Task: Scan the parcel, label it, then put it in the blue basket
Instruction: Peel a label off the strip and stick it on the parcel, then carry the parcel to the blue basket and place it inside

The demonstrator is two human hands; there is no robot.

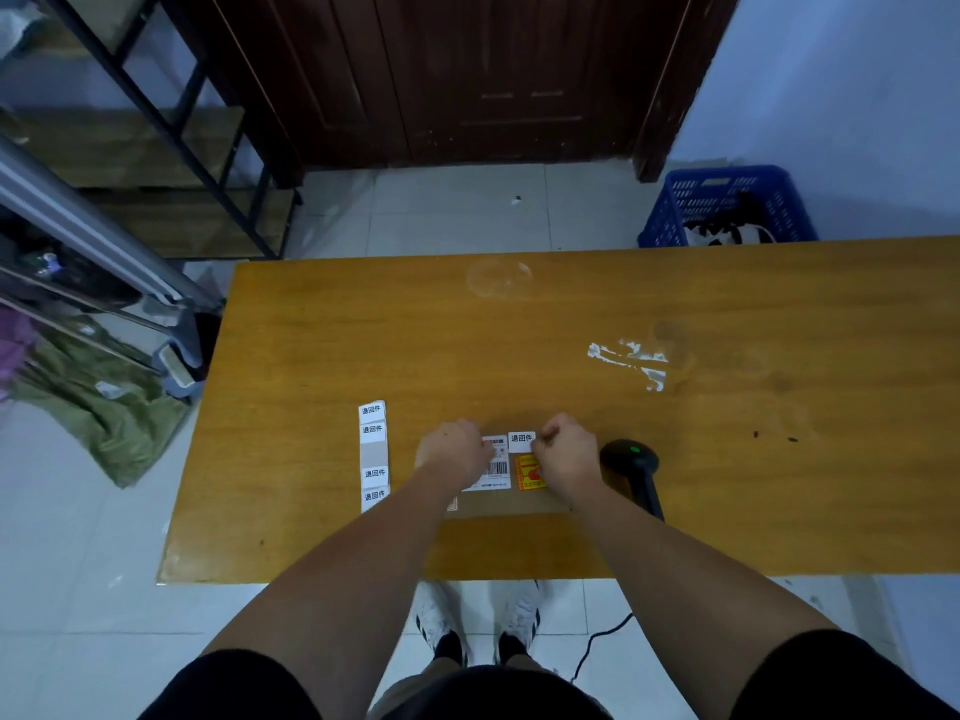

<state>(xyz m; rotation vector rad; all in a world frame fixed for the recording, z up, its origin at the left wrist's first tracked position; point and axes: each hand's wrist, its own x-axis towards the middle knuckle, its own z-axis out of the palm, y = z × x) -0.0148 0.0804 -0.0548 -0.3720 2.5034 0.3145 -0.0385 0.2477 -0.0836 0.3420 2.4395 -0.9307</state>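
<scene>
A flat brown cardboard parcel (pixel 511 504) lies on the wooden table (pixel 571 330) near its front edge, with a white barcode label and a yellow sticker on top. A small white label (pixel 521 440) with black characters sits at the parcel's far edge. My right hand (pixel 563 452) pinches the label's right end. On the parcel's left part rests my left hand (pixel 454 449), fingers curled by the label's left side. The black scanner (pixel 631 465) lies just right of my right hand. The blue basket (pixel 727 205) stands on the floor beyond the table's far right.
A strip of white labels (pixel 374 454) lies on the table left of my left hand. White tape residue (pixel 631 358) marks the table's middle right. A metal shelf rack (pixel 156 148) stands at the left, a dark wooden door (pixel 441 70) behind.
</scene>
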